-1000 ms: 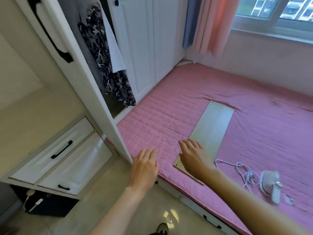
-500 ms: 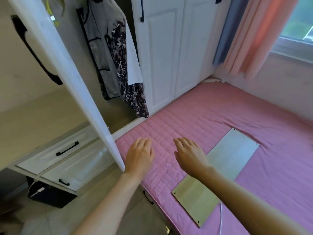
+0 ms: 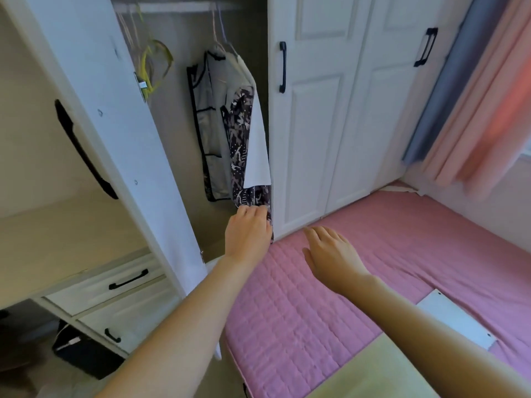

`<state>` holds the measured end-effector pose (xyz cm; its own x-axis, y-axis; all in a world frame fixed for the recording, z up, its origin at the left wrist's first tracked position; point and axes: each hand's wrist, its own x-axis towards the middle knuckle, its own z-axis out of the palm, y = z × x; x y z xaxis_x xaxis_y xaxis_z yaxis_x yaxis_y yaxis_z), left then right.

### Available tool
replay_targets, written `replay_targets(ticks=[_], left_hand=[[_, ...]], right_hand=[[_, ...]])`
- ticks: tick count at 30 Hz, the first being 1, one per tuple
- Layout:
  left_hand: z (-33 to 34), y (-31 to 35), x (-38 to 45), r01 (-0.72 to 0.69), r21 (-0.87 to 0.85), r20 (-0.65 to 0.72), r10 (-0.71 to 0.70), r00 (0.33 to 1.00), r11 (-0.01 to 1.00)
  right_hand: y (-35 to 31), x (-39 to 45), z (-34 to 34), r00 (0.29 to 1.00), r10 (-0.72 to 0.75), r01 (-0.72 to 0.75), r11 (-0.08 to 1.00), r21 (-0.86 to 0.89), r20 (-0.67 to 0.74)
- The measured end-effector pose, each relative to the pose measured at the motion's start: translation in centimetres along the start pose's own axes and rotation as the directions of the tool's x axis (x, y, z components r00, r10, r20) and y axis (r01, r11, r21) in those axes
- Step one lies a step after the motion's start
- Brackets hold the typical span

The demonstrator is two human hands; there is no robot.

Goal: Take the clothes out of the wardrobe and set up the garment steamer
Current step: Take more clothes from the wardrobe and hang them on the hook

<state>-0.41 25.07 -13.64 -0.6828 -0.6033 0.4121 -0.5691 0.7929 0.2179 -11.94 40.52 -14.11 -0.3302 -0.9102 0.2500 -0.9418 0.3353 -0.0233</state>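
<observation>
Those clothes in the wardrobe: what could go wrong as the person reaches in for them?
The left hand is at the hem of the patterned dress, far below its hanger. Pulling from there might stretch the fabric or tip the hanger off the rail. The white garment hangs pressed against the dress, so it may get dragged out too. The open door stands close beside the left arm, and clothes could catch on it.

You have the clothes (image 3: 244,133) hanging inside the wardrobe (image 3: 310,116); the bed (image 3: 402,239) lies right of it, drawers (image 3: 115,294) to its left
</observation>
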Motion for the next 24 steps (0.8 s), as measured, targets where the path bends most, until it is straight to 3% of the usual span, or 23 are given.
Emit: replay_targets(ticks=[16,24], left_hand=[[-4.7,-3.9,21.4,0.118,0.080,-0.193,-0.100,0.976,0.990],[-4.5,-5.9,27.8,0.199,0.082,-0.131,-0.187,0.973,0.977]], right_hand=[[3.1,22.5,-7.3,0.998,0.017,-0.014,0.999,0.042,-0.055],[3.5,31.2,-8.0,0.991,0.000,0.010,0.997,0.074,-0.131]])
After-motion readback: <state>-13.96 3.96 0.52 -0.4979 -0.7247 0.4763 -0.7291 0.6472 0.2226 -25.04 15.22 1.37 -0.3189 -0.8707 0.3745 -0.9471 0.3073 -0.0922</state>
